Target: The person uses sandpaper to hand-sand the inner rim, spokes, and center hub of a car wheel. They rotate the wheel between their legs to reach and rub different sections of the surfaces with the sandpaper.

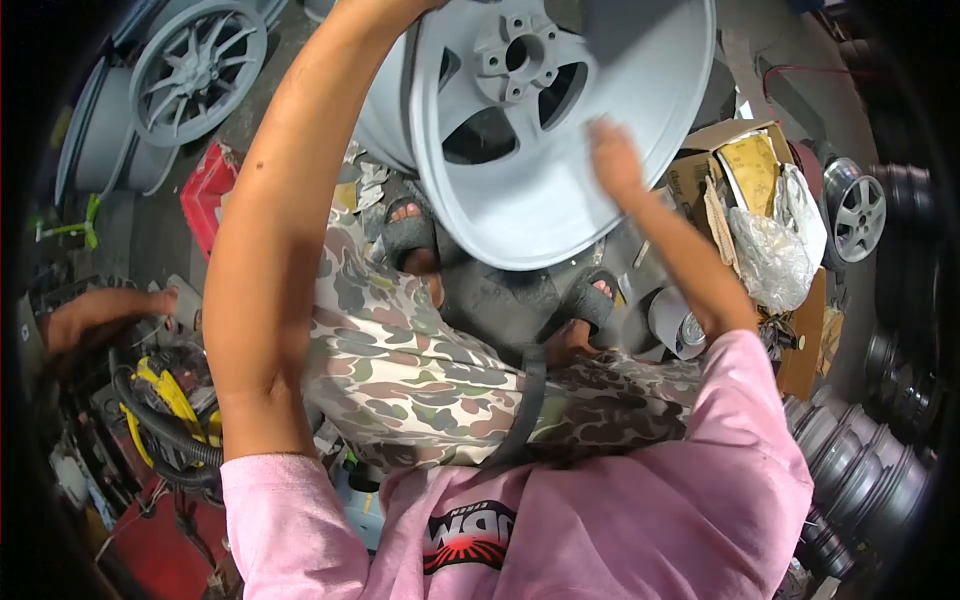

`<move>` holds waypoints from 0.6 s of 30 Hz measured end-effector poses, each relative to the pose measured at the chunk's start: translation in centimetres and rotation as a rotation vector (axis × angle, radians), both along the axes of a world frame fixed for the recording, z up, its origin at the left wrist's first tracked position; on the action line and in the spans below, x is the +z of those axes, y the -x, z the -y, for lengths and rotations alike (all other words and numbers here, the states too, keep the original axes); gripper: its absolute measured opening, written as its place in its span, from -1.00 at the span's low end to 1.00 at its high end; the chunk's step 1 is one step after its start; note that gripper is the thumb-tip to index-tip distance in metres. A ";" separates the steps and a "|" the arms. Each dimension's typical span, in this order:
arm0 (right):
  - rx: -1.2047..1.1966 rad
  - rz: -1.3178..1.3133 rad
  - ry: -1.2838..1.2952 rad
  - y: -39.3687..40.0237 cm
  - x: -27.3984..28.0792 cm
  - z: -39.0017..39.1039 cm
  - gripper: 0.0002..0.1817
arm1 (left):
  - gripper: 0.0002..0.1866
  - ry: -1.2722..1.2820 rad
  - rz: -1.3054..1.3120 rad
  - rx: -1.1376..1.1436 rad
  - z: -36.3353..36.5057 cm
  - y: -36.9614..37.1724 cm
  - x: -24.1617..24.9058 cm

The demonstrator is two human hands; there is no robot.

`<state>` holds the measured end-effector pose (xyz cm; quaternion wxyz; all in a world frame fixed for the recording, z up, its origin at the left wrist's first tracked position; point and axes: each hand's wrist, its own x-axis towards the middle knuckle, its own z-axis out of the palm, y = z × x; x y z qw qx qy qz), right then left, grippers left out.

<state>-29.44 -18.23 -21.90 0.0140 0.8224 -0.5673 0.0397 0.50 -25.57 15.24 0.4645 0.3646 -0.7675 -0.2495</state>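
A large grey wheel rim, with a five-hole hub and wide spokes, stands tilted in front of me at the top. My right hand is over the inner side of its barrel, at the right of the spokes. Motion blurs its fingers, and whether they hold anything is hidden. My left forearm reaches up to the top edge near the rim's upper left, and the left hand lies outside the picture. Behind this rim, at its left, part of another grey rim shows.
Spoked wheels stand at the upper left. A cardboard box with plastic bags is at the right, above stacked rims. Yellow and black hoses lie lower left. Another person's arm reaches in from the left.
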 end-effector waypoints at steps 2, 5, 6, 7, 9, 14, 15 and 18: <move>0.240 0.460 -0.222 -9.0 -2.3 -4.8 -0.58 | -0.68 -0.175 -0.045 0.080 -1.1 0.2 0.5; 0.210 1.136 -0.567 -21.3 16.9 -5.6 -0.53 | -0.68 -0.111 -0.056 0.041 -1.1 0.4 0.0; 0.054 1.418 -0.504 -22.3 21.8 -4.8 -0.54 | -0.68 -0.128 -0.004 0.053 -0.9 0.3 0.0; -0.104 1.687 -0.427 -22.8 25.4 -4.9 -0.55 | -0.68 -0.127 -0.005 0.038 -0.7 0.4 -0.1; -0.094 1.464 -0.090 -22.6 26.8 -7.7 -0.54 | -0.68 -0.060 -0.014 0.005 -0.4 0.1 -0.4; 0.340 0.968 -0.501 -7.8 10.5 -13.0 -0.50 | -0.66 -0.077 -0.060 0.017 0.1 -0.8 -0.4; 0.216 0.554 -0.462 -2.8 9.7 -11.5 -0.50 | -0.65 -0.088 0.001 0.073 0.1 -0.8 -0.2; 0.241 -0.137 0.221 6.5 9.0 -4.8 -0.56 | -0.63 -0.076 0.057 0.126 0.4 -0.9 -0.2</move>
